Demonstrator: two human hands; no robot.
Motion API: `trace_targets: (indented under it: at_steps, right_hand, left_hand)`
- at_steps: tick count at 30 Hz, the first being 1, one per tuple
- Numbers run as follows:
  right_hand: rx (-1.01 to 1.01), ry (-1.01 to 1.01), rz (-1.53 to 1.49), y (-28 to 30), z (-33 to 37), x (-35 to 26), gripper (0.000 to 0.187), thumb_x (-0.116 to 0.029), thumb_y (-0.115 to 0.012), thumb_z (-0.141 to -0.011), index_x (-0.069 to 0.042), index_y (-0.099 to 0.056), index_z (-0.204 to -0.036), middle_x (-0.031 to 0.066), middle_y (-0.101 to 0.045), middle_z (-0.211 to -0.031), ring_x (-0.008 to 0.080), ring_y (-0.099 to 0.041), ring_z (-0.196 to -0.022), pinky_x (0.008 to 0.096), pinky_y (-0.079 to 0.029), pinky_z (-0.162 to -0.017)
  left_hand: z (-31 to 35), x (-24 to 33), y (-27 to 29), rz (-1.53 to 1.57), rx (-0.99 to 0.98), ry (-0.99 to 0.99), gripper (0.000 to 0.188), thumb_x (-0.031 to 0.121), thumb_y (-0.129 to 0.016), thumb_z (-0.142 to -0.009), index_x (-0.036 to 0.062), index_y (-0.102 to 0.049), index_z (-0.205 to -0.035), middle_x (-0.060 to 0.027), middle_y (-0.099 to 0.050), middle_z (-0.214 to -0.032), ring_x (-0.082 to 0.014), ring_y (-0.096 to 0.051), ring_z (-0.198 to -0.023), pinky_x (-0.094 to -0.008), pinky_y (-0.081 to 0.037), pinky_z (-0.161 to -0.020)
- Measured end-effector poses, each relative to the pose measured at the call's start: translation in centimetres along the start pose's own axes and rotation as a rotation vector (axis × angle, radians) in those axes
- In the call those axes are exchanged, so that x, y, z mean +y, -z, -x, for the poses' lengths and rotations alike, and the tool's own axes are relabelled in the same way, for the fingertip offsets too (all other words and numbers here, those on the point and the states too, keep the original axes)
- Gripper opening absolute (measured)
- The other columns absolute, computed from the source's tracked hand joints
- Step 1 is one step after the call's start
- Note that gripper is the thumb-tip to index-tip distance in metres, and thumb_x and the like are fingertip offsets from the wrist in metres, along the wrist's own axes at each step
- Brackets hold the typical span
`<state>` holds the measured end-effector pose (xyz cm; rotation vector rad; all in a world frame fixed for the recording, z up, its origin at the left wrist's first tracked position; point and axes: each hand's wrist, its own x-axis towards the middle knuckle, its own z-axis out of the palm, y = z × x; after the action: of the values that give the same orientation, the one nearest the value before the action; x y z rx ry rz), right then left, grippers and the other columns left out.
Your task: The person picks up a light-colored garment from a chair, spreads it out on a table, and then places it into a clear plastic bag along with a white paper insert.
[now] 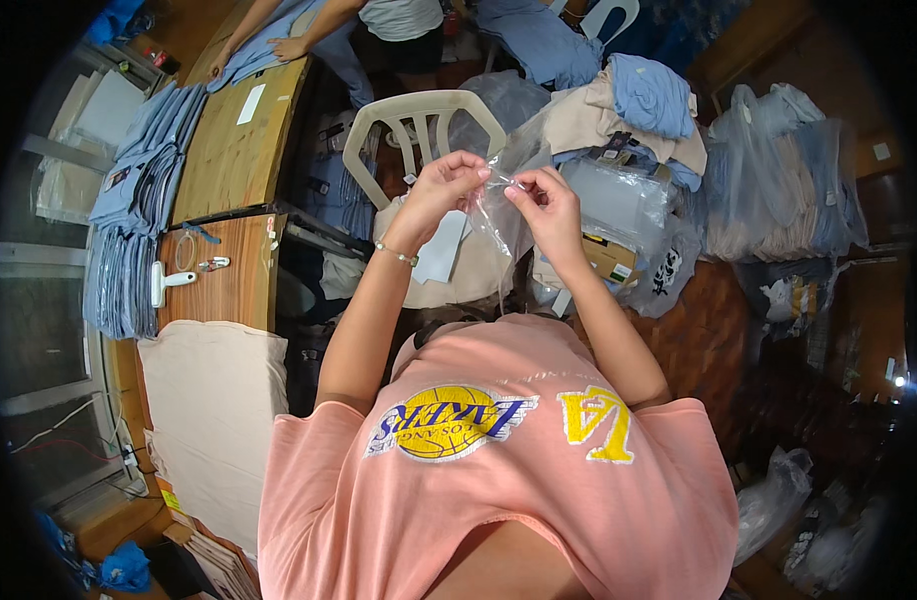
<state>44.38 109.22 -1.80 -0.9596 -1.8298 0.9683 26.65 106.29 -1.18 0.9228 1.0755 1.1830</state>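
Both my hands are raised in front of me, pinching a clear plastic bag (496, 222) near its edge. My left hand (447, 192) has thumb and fingertips closed on the plastic. Close beside it, my right hand (547, 205) grips the same bag between thumb and forefinger. The thin film hangs down between the hands, and its outline blurs into the plastic behind. Below them, a beige cloth (459, 275) lies on the seat of a plastic chair (379, 122), with a white paper sheet (442, 250) on top.
At left stands a wooden table (234, 150) with stacks of packed blue garments (144, 170), a white-handled roller (169, 283) and a spread beige cloth (219, 400). Folded blue garments (651, 95) and bagged clothes (779, 190) are piled at right. Another person's hand (291, 48) rests on blue fabric.
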Motion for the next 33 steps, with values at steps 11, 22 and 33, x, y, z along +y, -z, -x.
trace_targets:
  at_steps: [11, 22, 33]
  right_hand:
    - [-0.010, -0.713, -1.037, -2.8, 0.8, 3.6, 0.029, -0.017, -0.056, -0.085, -0.001, -0.051, -0.110, 0.0055, -0.058, -0.097, 0.0106, -0.054, -0.087, 0.0258, -0.043, -0.076]
    - [-0.519, -0.135, -0.259, 0.9, -4.5, 2.2, 0.057, -0.022, -0.073, -0.070, -0.001, -0.049, -0.118, 0.0111, -0.057, -0.106, 0.0162, -0.051, -0.096, 0.0279, -0.039, -0.085]
    - [-0.302, -0.047, -0.306, -1.3, 1.3, -2.0, 0.023, -0.016, -0.058, -0.084, -0.001, -0.059, -0.101, 0.0028, -0.061, -0.080, 0.0065, -0.049, -0.069, 0.0230, -0.042, -0.065]
  left_hand:
    - [2.0, -3.3, 0.0, 0.156, 0.129, -0.035, 0.015, 0.021, -0.053, -0.088, 0.0069, -0.055, -0.088, -0.0036, -0.058, -0.101, -0.0110, -0.056, -0.093, -0.0282, -0.046, -0.079]
    - [5.7, 2.0, 5.9, 0.035, -0.065, 0.040, 0.021, 0.020, -0.048, -0.087, 0.0060, -0.048, -0.102, -0.0146, -0.053, -0.116, -0.0226, -0.052, -0.106, -0.0337, -0.041, -0.088]
    - [5.2, 3.2, -1.8, -0.827, 0.279, -0.550, 0.023, 0.012, -0.070, -0.070, 0.0016, -0.061, -0.089, -0.0052, -0.061, -0.088, -0.0143, -0.057, -0.085, -0.0264, -0.044, -0.076]
